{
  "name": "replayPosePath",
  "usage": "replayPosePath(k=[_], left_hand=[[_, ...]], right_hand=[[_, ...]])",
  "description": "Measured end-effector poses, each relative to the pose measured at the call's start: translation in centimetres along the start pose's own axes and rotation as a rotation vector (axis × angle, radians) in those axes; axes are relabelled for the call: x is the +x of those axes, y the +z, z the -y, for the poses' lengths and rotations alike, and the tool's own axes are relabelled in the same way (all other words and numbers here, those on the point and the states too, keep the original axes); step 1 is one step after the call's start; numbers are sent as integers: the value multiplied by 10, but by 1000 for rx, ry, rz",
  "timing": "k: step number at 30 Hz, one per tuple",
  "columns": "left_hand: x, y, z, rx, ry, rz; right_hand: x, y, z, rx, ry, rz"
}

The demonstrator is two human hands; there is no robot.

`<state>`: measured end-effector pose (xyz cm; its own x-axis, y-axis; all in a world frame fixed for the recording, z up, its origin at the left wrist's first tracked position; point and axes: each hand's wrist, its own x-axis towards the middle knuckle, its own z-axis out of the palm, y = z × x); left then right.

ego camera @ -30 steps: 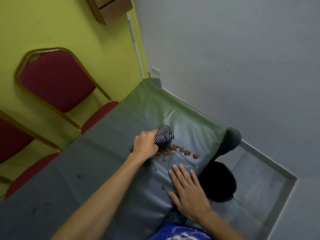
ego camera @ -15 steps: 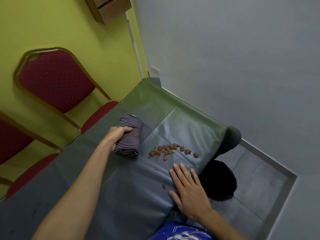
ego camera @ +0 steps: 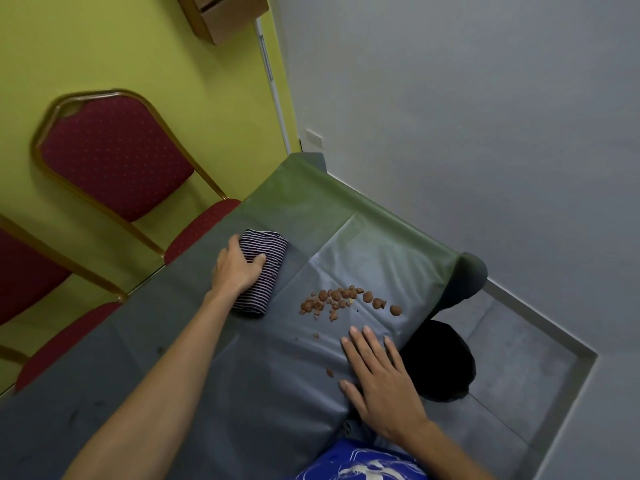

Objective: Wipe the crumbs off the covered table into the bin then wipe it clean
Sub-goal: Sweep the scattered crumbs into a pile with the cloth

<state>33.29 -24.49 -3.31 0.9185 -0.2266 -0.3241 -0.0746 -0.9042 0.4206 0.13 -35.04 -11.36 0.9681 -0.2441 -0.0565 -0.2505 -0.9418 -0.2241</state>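
A grey-green cover lies over the table point(ego camera: 194, 368). Brown crumbs point(ego camera: 341, 299) are bunched near the table's right edge, with a few stray bits closer to me. My left hand point(ego camera: 237, 268) grips a folded striped cloth point(ego camera: 261, 271) that rests on the cover, well left of the crumbs. Flat on the cover, just below the crumbs, my right hand point(ego camera: 379, 379) presses down with fingers spread and holds nothing. A black bin point(ego camera: 443, 362) stands on the floor under the table's right edge, partly hidden by the cover.
Red padded chairs point(ego camera: 114, 157) with gold frames stand along the table's far side against a yellow wall. A grey wall and tiled floor point(ego camera: 519, 372) lie to the right. A wooden box point(ego camera: 225, 15) hangs on the wall above.
My left hand has pulled the striped cloth away from the crumbs, up and to the left, and set it down on the cover. The right hand has stayed flat.
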Motion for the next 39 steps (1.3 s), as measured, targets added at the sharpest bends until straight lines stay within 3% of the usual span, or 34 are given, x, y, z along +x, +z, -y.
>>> replayPosePath(k=[10, 16, 22, 29, 34, 39], left_hand=[[-25, 28, 6, 262, 49, 19], [-17, 27, 7, 165, 35, 3], [-21, 29, 6, 248, 42, 45], [-17, 27, 9, 102, 39, 10], [-17, 26, 4, 211, 1, 108], [-22, 22, 12, 252, 3, 85]], right_hand=[[1, 0, 0, 6, 1, -10], [1, 0, 1, 2, 0, -13], [1, 0, 2, -5, 10, -8], [1, 1, 4, -16, 21, -9], [1, 2, 6, -19, 26, -17], [1, 2, 8, -14, 34, -13]])
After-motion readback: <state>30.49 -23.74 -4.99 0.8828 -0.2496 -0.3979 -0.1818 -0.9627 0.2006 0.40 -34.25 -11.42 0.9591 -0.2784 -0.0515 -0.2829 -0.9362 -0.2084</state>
